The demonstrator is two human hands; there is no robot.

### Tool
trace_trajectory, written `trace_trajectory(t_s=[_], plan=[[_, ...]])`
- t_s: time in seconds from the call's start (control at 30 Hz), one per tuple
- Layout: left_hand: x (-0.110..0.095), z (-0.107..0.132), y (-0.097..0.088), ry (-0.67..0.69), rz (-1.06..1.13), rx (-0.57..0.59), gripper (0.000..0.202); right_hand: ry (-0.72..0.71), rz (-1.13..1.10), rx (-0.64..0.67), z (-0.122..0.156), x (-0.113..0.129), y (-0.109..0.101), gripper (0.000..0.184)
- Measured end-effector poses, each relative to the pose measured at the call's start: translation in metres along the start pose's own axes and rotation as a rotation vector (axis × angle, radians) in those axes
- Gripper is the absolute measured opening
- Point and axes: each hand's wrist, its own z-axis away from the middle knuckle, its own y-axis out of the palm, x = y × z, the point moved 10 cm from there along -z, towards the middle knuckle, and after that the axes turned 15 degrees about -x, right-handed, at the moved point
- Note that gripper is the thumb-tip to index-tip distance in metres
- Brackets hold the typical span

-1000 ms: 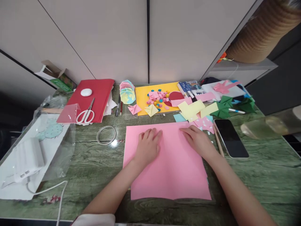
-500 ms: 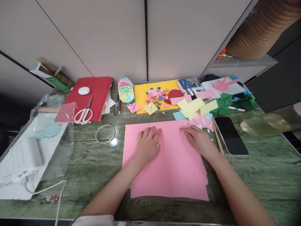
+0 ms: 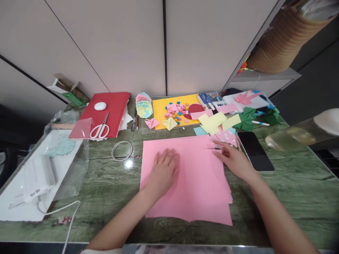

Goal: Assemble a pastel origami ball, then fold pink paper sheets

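The bench (image 3: 106, 197) has a glossy green top with dark wood-like grain, a small bright glare toward its left half and a printed flower near its near left corner. Its far edge meets pale, flat cabinet panels (image 3: 119, 46) split by a dark upright gap. Beyond the far right corner, a grey shelf (image 3: 282, 74) carries a ribbed brown basket (image 3: 278, 42).

The pink paper (image 3: 196, 187) lies midway along the bench, close to the near edge. Its sides run roughly from the near edge toward the far edge, with the far side slightly turned. Length and width look so close that I cannot tell its long axis; a soft crease runs down its middle from far to near. The near edge ripples a little, and slivers of other sheets show under its right side.

The left hand (image 3: 163, 173) rests on the left half of the paper, fingers extended. The right hand (image 3: 230, 157) is at the far right corner, fingers bent around a raised or slit bit of edge; whether they pinch it I cannot tell.

Right of the paper lies a flat, glossy black phone (image 3: 255, 151). To its left is a thin pale ring (image 3: 112, 152). Along the far edge lie a red folder (image 3: 115, 107) with white-handled scissors (image 3: 100, 131), a smooth yellow sheet (image 3: 160, 109) bearing small rounded bits, and crisp folded green paper (image 3: 245, 120).
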Motion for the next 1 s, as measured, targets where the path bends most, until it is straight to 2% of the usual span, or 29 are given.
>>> trace_trajectory(t_s=[0.1, 0.23, 0.37, 0.53, 0.63, 0.8, 1.0], plan=[[-0.003, 0.008, 0.007, -0.002, -0.002, 0.031, 0.052, 0.044, 0.002, -0.011, 0.009, -0.001, -0.001, 0.045], [-0.001, 0.009, 0.015, -0.023, -0.012, 0.006, 0.054, 0.064, 0.082, -0.038, 0.018, 0.0, -0.003, 0.046], [0.0, 0.01, 0.016, -0.024, -0.009, -0.024, 0.055, 0.072, 0.114, -0.024, 0.027, -0.002, -0.003, 0.047], [0.0, 0.012, 0.015, -0.028, -0.01, -0.036, 0.055, 0.142, 0.111, -0.03, 0.045, -0.018, -0.008, 0.047], [0.0, 0.012, 0.015, -0.033, -0.007, -0.037, 0.055, 0.181, 0.045, -0.083, 0.056, -0.021, -0.015, 0.052], [0.002, 0.007, 0.007, -0.058, -0.037, -0.083, 0.053, 0.25, -0.259, -0.115, 0.063, -0.01, -0.011, 0.071], [0.015, 0.003, 0.007, -0.117, -0.074, -0.062, 0.046, 0.261, -0.207, -0.069, 0.058, -0.006, 0.001, 0.072]])
